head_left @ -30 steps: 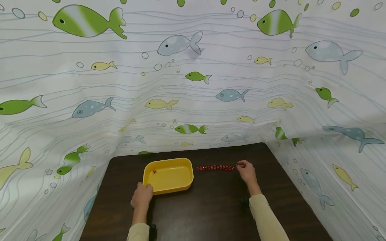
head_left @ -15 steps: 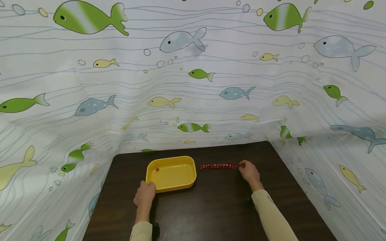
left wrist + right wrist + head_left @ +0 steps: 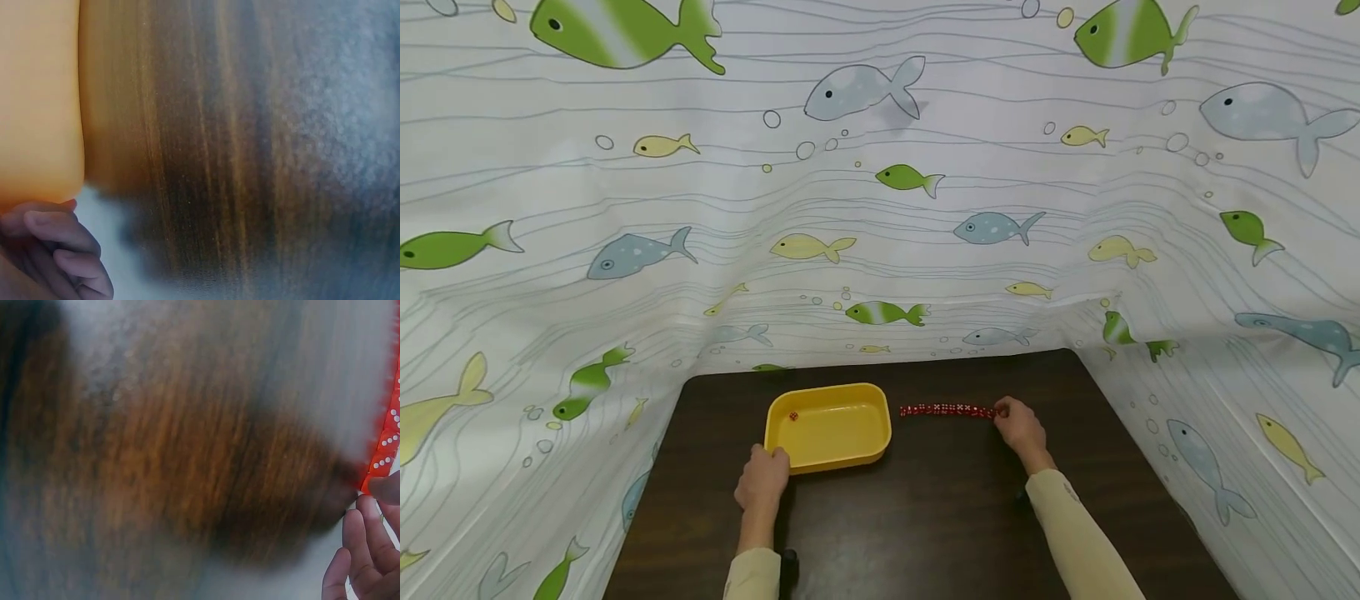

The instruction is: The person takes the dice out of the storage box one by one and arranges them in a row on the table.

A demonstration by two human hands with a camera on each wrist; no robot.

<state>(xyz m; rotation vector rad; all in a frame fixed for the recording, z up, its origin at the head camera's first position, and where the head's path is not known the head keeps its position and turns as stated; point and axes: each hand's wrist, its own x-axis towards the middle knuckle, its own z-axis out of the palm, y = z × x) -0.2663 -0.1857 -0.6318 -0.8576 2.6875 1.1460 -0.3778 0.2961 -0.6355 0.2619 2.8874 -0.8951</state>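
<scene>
A shallow yellow plastic tray [image 3: 842, 429] stands on the dark table, with one red die [image 3: 793, 416] inside near its left end. My left hand [image 3: 762, 479] grips the tray's near left corner; its curled fingers [image 3: 62, 228] show beneath the yellow wall [image 3: 40, 94] in the left wrist view. To the right of the tray runs a line of several red dice [image 3: 943, 409] with white pips, set side by side. At the line's right end my right hand [image 3: 1021, 427] pinches a red die [image 3: 366, 484] between thumb and fingertips, up against the neighbouring die.
Dark wood-grain tabletop [image 3: 910, 517] lies in front of the tray and dice. A white fish-patterned cloth [image 3: 737, 200] hangs behind the table and along both sides.
My right hand has brought its die leftward against the end of the line, closing a small gap. The left hand keeps its grip on the tray. The head view has shifted slightly.
</scene>
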